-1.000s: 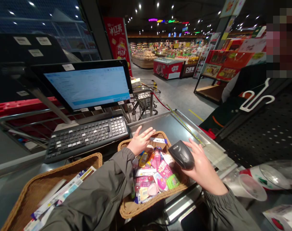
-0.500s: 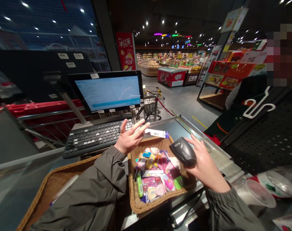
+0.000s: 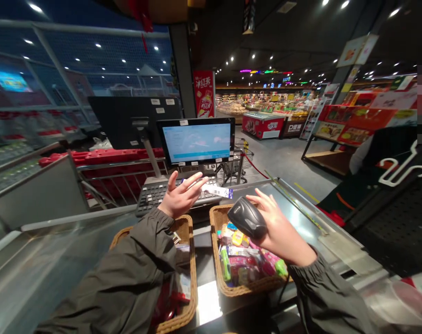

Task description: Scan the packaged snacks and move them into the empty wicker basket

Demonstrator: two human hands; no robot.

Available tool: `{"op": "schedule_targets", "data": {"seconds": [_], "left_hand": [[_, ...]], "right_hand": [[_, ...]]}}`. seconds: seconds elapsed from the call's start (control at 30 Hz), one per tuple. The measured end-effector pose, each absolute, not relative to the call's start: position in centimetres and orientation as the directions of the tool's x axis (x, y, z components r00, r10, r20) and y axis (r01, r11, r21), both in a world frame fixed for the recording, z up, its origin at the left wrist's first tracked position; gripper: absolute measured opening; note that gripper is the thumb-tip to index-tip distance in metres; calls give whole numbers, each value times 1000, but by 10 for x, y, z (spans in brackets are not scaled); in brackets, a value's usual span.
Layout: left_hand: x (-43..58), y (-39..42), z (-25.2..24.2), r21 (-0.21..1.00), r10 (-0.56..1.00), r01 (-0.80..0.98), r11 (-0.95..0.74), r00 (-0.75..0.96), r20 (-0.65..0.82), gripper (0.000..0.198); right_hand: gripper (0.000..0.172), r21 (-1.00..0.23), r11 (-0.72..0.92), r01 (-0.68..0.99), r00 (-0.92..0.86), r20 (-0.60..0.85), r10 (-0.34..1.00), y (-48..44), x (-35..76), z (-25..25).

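Metal counter (image 3: 71, 243) space holds a left basket (image 3: 192, 264) and a right basket (image 3: 245, 288). Above them, the left hand (image 3: 181, 197) loosely grips a slim packet (image 3: 217, 190), fingers extended, near the scanner (image 3: 247, 218) clasped in the right hand (image 3: 280, 232). Scanning seems in hand, calling for the barcode and scanner to line up.

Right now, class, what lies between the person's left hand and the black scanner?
In the head view, a slim white packet with a purple end sticks out from the left hand towards the black scanner.
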State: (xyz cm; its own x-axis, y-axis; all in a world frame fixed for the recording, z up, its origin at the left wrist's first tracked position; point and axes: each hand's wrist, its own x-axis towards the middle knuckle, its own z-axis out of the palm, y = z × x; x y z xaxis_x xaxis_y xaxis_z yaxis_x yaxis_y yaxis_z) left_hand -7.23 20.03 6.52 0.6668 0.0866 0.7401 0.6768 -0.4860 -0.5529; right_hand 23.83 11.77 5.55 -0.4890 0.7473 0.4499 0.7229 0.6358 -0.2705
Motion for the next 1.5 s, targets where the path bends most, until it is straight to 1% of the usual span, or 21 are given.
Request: {"op": "schedule_targets", "data": {"seconds": [0.17,0.33,0.43,0.57,0.67,0.83,1.03,1.5], "left_hand": [[-109,182,68,-575,112,693,-434,675,729,19],[-140,172,61,-531,183,696,-482,674,716,26],[-154,169,57,-540,186,690,-482,683,706,27],[-168,165,55,-552,193,694,-462,686,701,27],[-176,162,54,-561,181,696,-448,685,706,26],[-186,158,53,-541,177,699,-467,674,717,24],[-197,154,48,-493,239,714,-497,658,714,27],[-211,140,45,-532,239,714,-455,674,699,30]], "right_hand": [[45,-273,687,674,-531,468,707,116,208,60],[50,-283,703,652,-547,467,695,118,180,64],[54,-280,711,646,-568,445,692,117,165,64],[54,-276,722,635,-585,439,682,114,149,60],[52,-266,720,641,-580,447,681,111,141,59],[48,-242,713,658,-579,441,685,108,129,59],[47,-242,730,639,-601,435,670,106,116,58],[50,-256,735,628,-628,391,673,100,101,60]]}}
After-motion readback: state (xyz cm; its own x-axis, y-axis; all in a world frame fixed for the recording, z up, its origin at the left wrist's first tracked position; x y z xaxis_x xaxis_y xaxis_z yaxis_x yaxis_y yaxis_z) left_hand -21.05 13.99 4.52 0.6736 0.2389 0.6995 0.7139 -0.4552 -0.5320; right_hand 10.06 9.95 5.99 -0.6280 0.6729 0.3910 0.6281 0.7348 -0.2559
